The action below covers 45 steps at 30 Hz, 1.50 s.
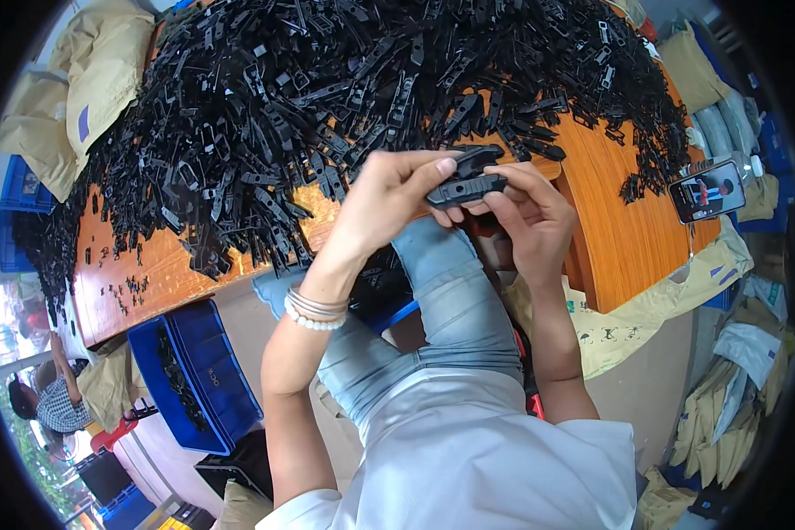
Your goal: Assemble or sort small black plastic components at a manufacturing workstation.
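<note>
Just over the near table edge, both hands meet around black moulded plastic parts. My left hand (pixel 396 190) pinches them between thumb and fingers from the left. My right hand (pixel 534 216) closes its thumb and fingertips on the right end of a long ribbed black plastic part (pixel 464 189). A second dark piece (pixel 479 159) shows right behind it; whether the two are joined I cannot tell. Beyond my hands lies a large heap of similar black plastic parts (pixel 327 79), its nearest pieces close to my fingers.
The heap covers much of the wooden table (pixel 627 238). A phone (pixel 707 191) is mounted at the right edge. Blue crate (pixel 194 380) with black parts stands at lower left. Sacks (pixel 106 79) stand far left; bags (pixel 724 397) lie right. Another person (pixel 57 397) is at far left.
</note>
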Tool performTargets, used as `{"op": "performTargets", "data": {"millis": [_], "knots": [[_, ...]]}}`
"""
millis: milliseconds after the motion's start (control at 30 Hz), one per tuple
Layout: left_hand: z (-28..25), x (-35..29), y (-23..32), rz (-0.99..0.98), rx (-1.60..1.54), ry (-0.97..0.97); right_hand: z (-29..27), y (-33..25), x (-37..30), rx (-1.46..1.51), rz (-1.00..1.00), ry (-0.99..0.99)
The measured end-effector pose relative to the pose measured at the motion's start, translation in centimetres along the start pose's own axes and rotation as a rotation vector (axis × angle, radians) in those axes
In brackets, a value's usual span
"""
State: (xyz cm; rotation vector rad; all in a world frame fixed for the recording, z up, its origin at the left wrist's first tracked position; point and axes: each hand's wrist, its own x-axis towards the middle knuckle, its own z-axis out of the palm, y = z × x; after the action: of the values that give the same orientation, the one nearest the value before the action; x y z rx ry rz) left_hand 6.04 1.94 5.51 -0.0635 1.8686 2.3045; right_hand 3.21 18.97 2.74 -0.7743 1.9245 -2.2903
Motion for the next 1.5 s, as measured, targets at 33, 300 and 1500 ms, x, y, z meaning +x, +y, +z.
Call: {"op": "performTargets", "data": {"millis": [33, 300, 1500], "knots": [[0.0, -0.4, -0.5, 0.042, 0.072, 0.014, 0.2, 0.0, -0.1, -0.021, -0.011, 0.026], [0.2, -3.3, -0.5, 0.308, 0.654, 0.085, 0.4, -0.9, 0.0, -0.406, -0.214, -0.076], [-17.7, -3.9, 0.2, 0.266, 1.154, 1.147, -10.8, 3.3, 4.7, -1.293, 0.026, 0.388]]}}
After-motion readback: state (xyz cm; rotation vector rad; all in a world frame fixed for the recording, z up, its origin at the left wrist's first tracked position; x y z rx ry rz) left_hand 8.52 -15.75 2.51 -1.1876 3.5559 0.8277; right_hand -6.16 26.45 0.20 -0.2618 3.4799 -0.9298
